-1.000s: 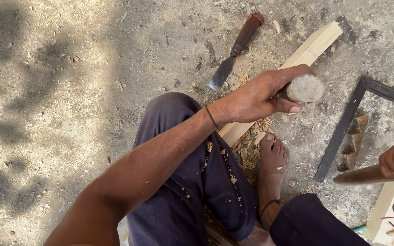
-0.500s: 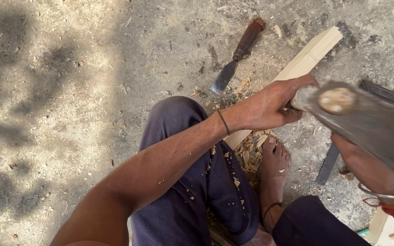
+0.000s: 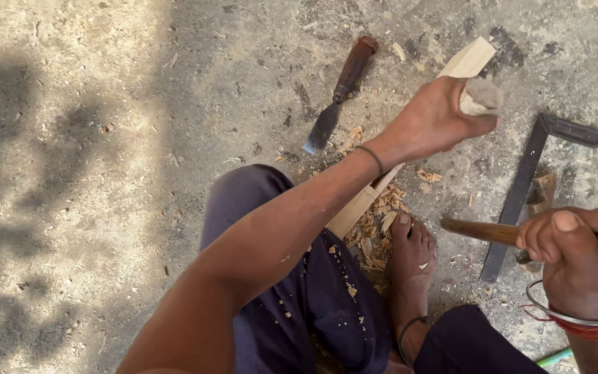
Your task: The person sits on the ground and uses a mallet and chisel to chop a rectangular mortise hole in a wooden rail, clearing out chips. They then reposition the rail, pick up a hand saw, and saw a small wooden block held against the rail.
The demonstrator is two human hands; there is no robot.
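Left hand (image 3: 432,123), at 1 o'clock: fingers closed around the worn, rounded butt of a chisel handle (image 3: 481,97), held upright over a pale wooden batten (image 3: 466,61). Right hand (image 3: 579,253), at 4 o'clock: fist closed on a brown wooden hammer handle (image 3: 482,232); the head lies out of view. Batten runs diagonally from 1 o'clock toward the centre, passing under the left forearm. Spare chisel (image 3: 340,93) lies on the concrete at 12 o'clock. Steel try square (image 3: 529,181) at 3 o'clock. Bare foot (image 3: 410,260) among wood chips (image 3: 376,228), beside the batten's near end.
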